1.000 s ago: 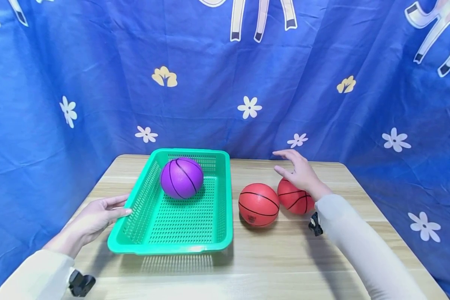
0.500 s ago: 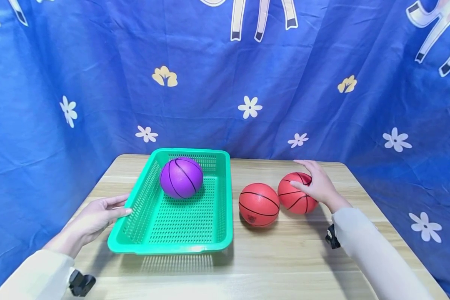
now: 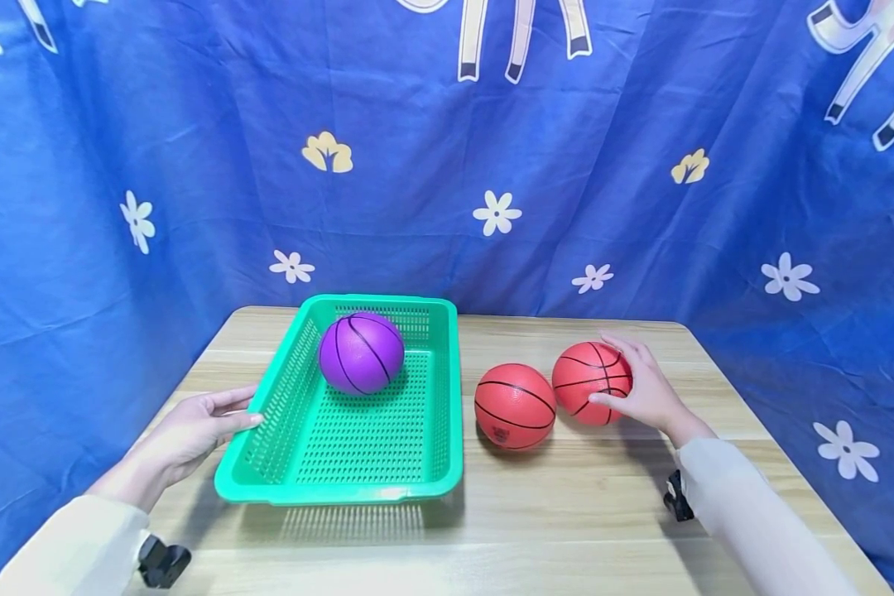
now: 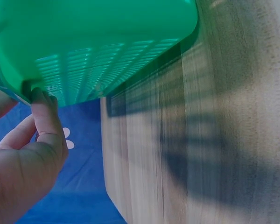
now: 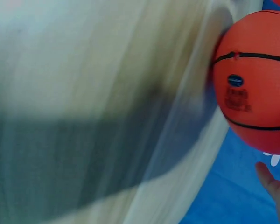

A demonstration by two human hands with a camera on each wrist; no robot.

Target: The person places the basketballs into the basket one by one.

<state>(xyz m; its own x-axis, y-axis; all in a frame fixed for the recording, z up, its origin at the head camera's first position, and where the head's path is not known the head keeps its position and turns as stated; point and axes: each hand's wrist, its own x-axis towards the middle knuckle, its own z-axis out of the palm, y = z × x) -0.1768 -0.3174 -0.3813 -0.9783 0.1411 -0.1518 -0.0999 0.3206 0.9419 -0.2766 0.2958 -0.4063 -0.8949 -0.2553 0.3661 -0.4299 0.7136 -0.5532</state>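
A green plastic basket (image 3: 425,495) sits on the table, with a purple mini basketball (image 3: 361,353) inside toward its back. My left hand (image 3: 194,434) pinches the basket's left rim; in the left wrist view, fingertips (image 4: 45,100) reach beneath that rim. Two red mini basketballs lie to the basket's right. Around the right side of the farther red basketball (image 3: 584,382), my right hand (image 3: 650,393) is spread, thumb in front and fingers behind. A small gap shows between thumb (image 5: 267,178) and red ball in the right wrist view. The nearer red basketball (image 3: 515,407) lies just left of it.
The wooden table (image 3: 551,513) has its back edge against a blue curtain (image 3: 417,165) printed with flowers and animal legs. The curtain also hangs along both sides. Black wrist-camera mounts (image 3: 162,563) are strapped at both sleeves.
My right hand has moved right and down, from above the farther red basketball to its right side. The left hand, basket and balls stay in place.
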